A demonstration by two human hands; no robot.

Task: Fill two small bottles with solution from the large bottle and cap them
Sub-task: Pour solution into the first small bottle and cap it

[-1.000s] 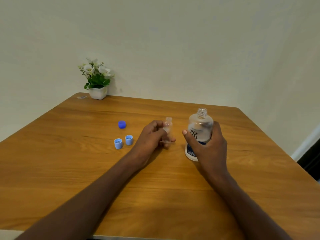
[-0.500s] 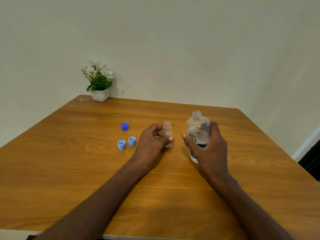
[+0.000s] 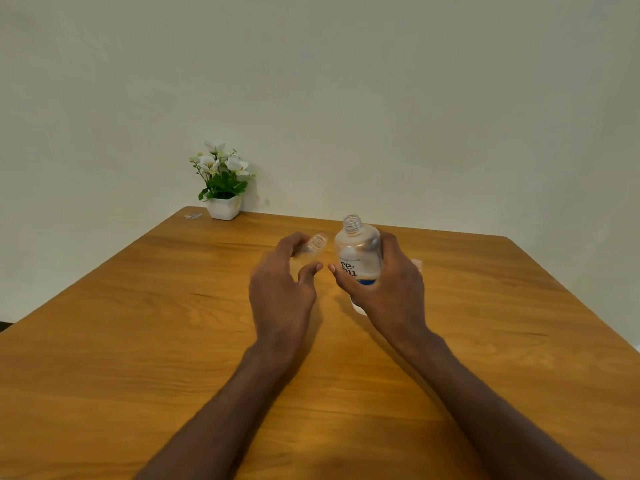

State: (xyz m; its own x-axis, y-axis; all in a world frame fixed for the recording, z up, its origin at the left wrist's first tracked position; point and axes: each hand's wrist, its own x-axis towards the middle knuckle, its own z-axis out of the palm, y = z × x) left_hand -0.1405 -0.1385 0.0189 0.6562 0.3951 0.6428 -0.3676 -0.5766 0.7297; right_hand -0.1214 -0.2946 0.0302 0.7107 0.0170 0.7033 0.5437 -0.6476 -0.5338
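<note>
My right hand (image 3: 388,292) grips the large clear bottle (image 3: 358,254), which has a white label, an uncapped neck and a slight leftward lean. My left hand (image 3: 280,292) holds a small clear bottle (image 3: 316,242) in its fingertips, tilted so that its open mouth points toward the large bottle's shoulder. The two bottles are close but apart. A second small clear bottle (image 3: 417,264) peeks out behind my right hand. No caps are visible; my left hand covers the spot where they lay.
The wooden table (image 3: 138,341) ends at a pale wall. A small white pot of white flowers (image 3: 223,188) stands at the far left corner, with a scrap of clear plastic (image 3: 193,215) beside it.
My left hand lifted the small bottle and tipped its mouth toward the large bottle. My right hand raised the large bottle slightly. The blue caps went out of sight behind my left hand.
</note>
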